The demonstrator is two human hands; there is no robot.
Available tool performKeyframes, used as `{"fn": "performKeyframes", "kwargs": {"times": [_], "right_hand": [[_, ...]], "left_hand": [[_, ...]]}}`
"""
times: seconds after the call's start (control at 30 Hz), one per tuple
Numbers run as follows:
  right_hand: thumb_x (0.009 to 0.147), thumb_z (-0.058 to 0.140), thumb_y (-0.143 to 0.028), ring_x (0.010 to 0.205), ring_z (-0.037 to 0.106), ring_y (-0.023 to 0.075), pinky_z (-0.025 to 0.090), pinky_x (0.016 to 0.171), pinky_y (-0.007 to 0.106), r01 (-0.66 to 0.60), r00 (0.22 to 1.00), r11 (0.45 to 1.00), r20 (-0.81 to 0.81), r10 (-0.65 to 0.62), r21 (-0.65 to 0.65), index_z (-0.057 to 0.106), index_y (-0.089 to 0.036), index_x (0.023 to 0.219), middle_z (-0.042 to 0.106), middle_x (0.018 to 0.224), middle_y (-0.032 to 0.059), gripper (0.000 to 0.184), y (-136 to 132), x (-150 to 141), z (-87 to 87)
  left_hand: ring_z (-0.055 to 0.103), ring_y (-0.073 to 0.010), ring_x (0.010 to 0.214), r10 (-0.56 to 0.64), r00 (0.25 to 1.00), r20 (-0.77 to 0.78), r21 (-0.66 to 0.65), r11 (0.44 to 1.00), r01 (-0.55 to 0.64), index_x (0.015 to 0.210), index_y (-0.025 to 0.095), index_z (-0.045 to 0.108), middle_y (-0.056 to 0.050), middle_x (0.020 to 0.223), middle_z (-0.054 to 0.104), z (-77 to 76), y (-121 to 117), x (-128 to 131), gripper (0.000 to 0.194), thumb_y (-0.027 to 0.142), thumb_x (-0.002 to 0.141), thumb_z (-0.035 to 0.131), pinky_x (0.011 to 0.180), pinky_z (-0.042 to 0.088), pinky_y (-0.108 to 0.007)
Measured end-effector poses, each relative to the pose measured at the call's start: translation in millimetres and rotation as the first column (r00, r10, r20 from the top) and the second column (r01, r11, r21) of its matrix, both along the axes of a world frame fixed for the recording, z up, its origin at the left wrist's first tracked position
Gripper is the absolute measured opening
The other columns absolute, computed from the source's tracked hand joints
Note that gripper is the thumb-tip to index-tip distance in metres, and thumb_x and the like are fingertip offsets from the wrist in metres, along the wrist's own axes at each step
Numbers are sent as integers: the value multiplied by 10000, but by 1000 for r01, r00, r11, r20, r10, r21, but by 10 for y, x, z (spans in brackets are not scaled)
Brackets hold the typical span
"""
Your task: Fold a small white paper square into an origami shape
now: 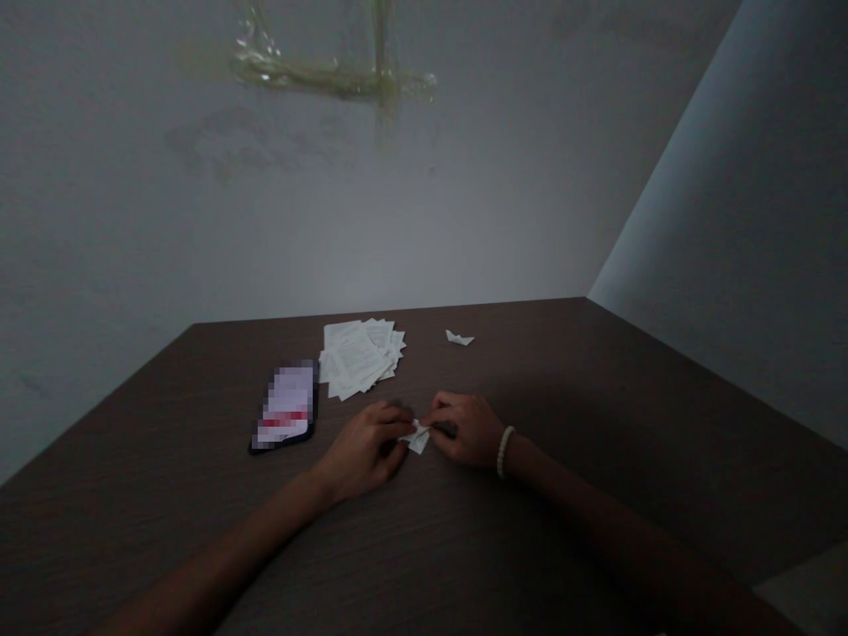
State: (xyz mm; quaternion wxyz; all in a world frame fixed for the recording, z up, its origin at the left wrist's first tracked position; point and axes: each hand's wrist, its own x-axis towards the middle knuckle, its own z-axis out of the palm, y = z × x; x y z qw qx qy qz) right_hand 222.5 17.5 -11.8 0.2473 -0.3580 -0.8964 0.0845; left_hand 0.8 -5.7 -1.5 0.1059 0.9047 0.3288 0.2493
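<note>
Between my two hands is a small folded piece of paper, pale with faint print, low over the dark tabletop. My left hand pinches its left side with thumb and fingers. On the other side, my right hand, with a beaded bracelet at the wrist, grips the paper's right edge. Fingers cover much of the paper, so its full shape is hidden. Beyond the hands sits a small folded paper boat.
A loose pile of printed paper sheets lies toward the back, left of the paper boat. Left of my hands rests a phone with a lit, blurred screen. The brown table meets a grey wall behind, marked with strips of clear tape.
</note>
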Motion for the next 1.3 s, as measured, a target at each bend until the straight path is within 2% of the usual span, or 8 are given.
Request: {"fn": "performKeyframes", "kwargs": {"times": [0.07, 0.17, 0.3, 0.57, 0.77, 1.0, 1.1, 1.3], "right_hand": [[786, 631, -219, 760, 578, 134, 392, 664, 240, -15, 1000, 1000, 11, 14, 14, 714, -250, 999, 616, 912, 14, 231, -1, -1, 1], [843, 601, -279, 753, 565, 130, 387, 670, 243, -2, 1000, 999, 9, 2, 32, 730, -232, 908, 604, 876, 17, 152, -6, -28, -3], [870, 597, -369, 717, 551, 123, 372, 641, 241, 43, 999, 998, -15, -43, 40, 740, -223, 827, 591, 821, 19, 209, -13, -73, -12], [832, 631, -320, 705, 569, 123, 386, 628, 238, 58, 997, 998, -44, -59, -23, 748, -238, 882, 610, 832, 17, 151, -17, -64, 0], [827, 640, -328, 695, 568, 116, 392, 619, 232, 51, 997, 997, -53, -54, -60, 744, -238, 904, 617, 858, 12, 158, -11, -53, -4], [856, 597, -294, 801, 553, 148, 388, 683, 258, 26, 1000, 1000, 15, -26, 15, 714, -257, 1023, 587, 897, 32, 207, -28, -59, -19], [870, 575, -290, 816, 525, 157, 366, 672, 265, 27, 996, 998, 79, -32, 53, 711, -260, 1026, 570, 893, 40, 209, -45, -67, 16], [891, 552, -320, 815, 491, 162, 332, 651, 267, 46, 988, 998, 148, -52, 44, 719, -256, 999, 555, 867, 41, 209, -61, -82, 84]], "left_hand": [[569, -231, 990, -20, 1000, -22, -7, 1000, 20, 1043, 193, 689, -83, 1075, 646, 32, -7, -13, 286, 142, 810, 531, 879, 472, -392], [571, -218, 971, -25, 999, -24, -28, 999, 24, 958, 193, 713, -82, 1048, 653, 61, -3, -18, 228, 184, 870, 502, 867, 476, -380], [586, -198, 943, 16, 1000, 16, -29, 999, -15, 868, 192, 726, -78, 992, 670, 32, 28, 1, 233, 237, 912, 502, 860, 483, -355], [573, -220, 1007, 52, 999, -14, -16, 999, -52, 1010, 185, 683, -84, 1093, 636, 2, 21, 13, 199, 280, 880, 566, 896, 475, -388], [572, -231, 1002, 58, 996, -67, 34, 998, -56, 999, 179, 685, -83, 1091, 656, -14, 14, 18, 212, 285, 898, 532, 889, 460, -400], [573, -257, 933, 75, 973, -219, 111, 993, -51, 1033, 164, 671, -90, 1000, 694, 52, -20, 26, 251, 290, 912, 491, 821, 448, -415], [567, -228, 846, 65, 965, -256, 150, 988, -26, 993, 169, 682, -83, 918, 699, 60, -12, 10, 248, 256, 922, 461, 754, 437, -368], [566, -190, 755, -43, 960, -277, 208, 973, 103, 816, 164, 673, -55, 793, 686, 83, -59, -57, 253, 205, 916, 445, 697, 388, -335]]}}
